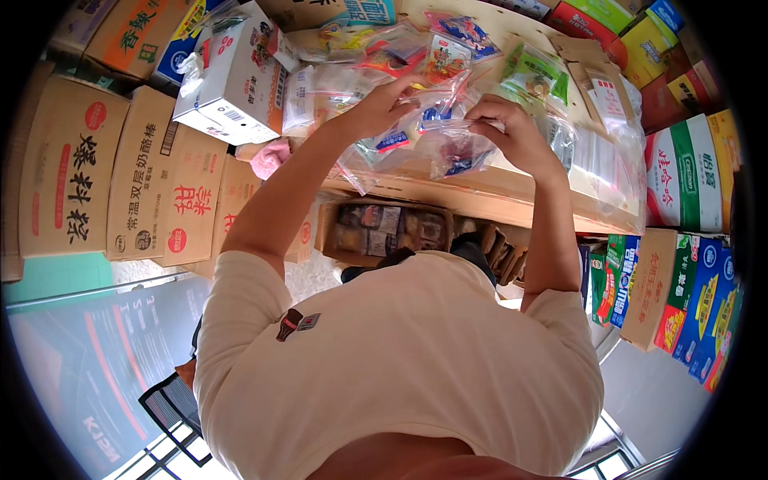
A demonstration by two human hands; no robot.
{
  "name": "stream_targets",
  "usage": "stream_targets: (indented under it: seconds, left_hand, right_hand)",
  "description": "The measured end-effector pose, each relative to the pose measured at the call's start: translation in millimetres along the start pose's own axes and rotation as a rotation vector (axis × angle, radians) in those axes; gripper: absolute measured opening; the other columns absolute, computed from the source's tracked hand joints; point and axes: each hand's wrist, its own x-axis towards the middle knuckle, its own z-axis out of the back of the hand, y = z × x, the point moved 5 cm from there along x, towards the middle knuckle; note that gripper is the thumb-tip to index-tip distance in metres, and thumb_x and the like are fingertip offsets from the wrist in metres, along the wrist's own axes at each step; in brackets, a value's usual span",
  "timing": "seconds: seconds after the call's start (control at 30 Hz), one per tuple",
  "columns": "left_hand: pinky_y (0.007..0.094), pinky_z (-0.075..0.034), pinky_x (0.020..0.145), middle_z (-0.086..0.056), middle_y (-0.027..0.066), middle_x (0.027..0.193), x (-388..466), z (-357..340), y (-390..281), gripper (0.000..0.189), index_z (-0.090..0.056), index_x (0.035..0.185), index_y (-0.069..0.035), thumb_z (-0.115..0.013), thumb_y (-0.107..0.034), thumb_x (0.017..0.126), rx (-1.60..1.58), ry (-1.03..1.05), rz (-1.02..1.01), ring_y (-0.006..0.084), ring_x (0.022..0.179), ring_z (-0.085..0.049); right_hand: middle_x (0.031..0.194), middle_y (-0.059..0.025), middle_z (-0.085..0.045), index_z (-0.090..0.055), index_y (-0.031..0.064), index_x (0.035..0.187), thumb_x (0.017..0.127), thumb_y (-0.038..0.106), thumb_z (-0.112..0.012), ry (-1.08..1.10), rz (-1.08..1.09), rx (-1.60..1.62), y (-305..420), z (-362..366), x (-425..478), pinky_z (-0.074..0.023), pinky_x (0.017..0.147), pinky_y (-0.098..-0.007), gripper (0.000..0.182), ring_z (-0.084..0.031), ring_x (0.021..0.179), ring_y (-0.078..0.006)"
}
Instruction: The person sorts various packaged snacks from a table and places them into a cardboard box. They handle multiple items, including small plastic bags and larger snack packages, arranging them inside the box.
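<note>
Before me is a wooden table [498,180] covered with clear plastic bags and snack packets. My right hand [507,123] has its fingers closed on the top edge of a clear zip bag [459,147] that has dark and blue contents. My left hand [393,105] is beside it over the clear bags, thumb and fingers bent; whether it grips a bag's edge is hard to tell. Just beyond the hands lies a red and white snack packet [447,60]. A green snack packet [534,78] in clear plastic lies beyond my right hand.
A white printed carton [240,78] stands at the table's left. Stacked cardboard cartons [72,168] line the left side, and more boxes [690,174] line the right. An open carton of packaged goods [384,231] sits below the table edge. Flat clear bags [600,168] lie at right.
</note>
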Motion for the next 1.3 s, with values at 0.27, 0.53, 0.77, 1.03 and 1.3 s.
stream_targets:
  seconds: [0.27, 0.53, 0.77, 1.03, 1.3]
  left_hand:
    - [0.0247, -0.041, 0.084, -0.056, 0.0008, 0.105, -26.1, 4.5, -33.3, 0.026, -0.051, 0.119, -0.008, -0.051, -0.009, 0.093, -0.360, 0.066, 0.214, 0.0070, 0.102, -0.050]
    - [0.0226, -0.042, 0.078, -0.056, -0.0002, 0.103, -54.0, 13.1, -41.6, 0.026, -0.051, 0.114, -0.007, -0.058, -0.015, 0.090, -0.346, 0.008, 0.028, 0.0064, 0.092, -0.050]
    - [0.0229, -0.042, 0.083, -0.056, 0.0050, 0.106, -71.2, 26.0, -42.2, 0.031, -0.050, 0.112, -0.004, -0.061, 0.000, 0.083, -0.155, -0.064, -0.011, 0.0132, 0.104, -0.054]
    - [0.0316, -0.041, 0.065, -0.052, 0.0112, 0.089, -138.7, 50.5, -43.9, 0.039, -0.034, 0.115, -0.011, -0.056, -0.003, 0.085, 0.201, -0.079, 0.328, 0.0211, 0.077, -0.055]
    - [0.0350, -0.042, 0.075, -0.050, 0.0099, 0.103, -208.0, 69.5, -29.6, 0.034, -0.036, 0.112, -0.011, -0.050, 0.001, 0.083, 0.288, -0.079, 0.411, 0.0218, 0.087, -0.053]
  right_hand:
    - [0.082, -0.0094, -0.058, -0.059, -0.0035, 0.088, 0.079, -0.007, -0.061, 0.060, 0.108, -0.071, 25.5, -34.3, 28.4, -0.0464, 0.068, -0.0286, 0.010, -0.057, 0.075, -0.0180]
    - [0.079, -0.0035, -0.059, -0.055, -0.0007, 0.084, 0.077, -0.005, -0.064, -0.018, 0.059, 0.013, 29.8, -54.6, 42.4, -0.0472, 0.066, -0.0247, 0.012, -0.057, 0.073, -0.0095]
    - [0.073, -0.0022, -0.059, -0.056, 0.0022, 0.082, 0.074, 0.004, -0.071, -0.079, 0.114, 0.113, 25.9, -78.3, 60.1, -0.0471, 0.063, -0.0250, 0.016, -0.058, 0.070, -0.0096]
    - [0.086, -0.0091, -0.064, -0.061, 0.0049, 0.100, 0.073, 0.021, -0.074, -0.208, -0.023, -0.043, -114.1, -90.8, 120.5, -0.0491, 0.073, -0.0302, 0.034, -0.062, 0.080, -0.0182]
    - [0.120, -0.0137, -0.050, -0.047, 0.0116, 0.125, 0.067, 0.028, -0.075, 0.249, 0.112, -0.731, -153.1, -234.7, 134.8, -0.0394, 0.093, -0.0440, 0.066, -0.047, 0.111, -0.0328]
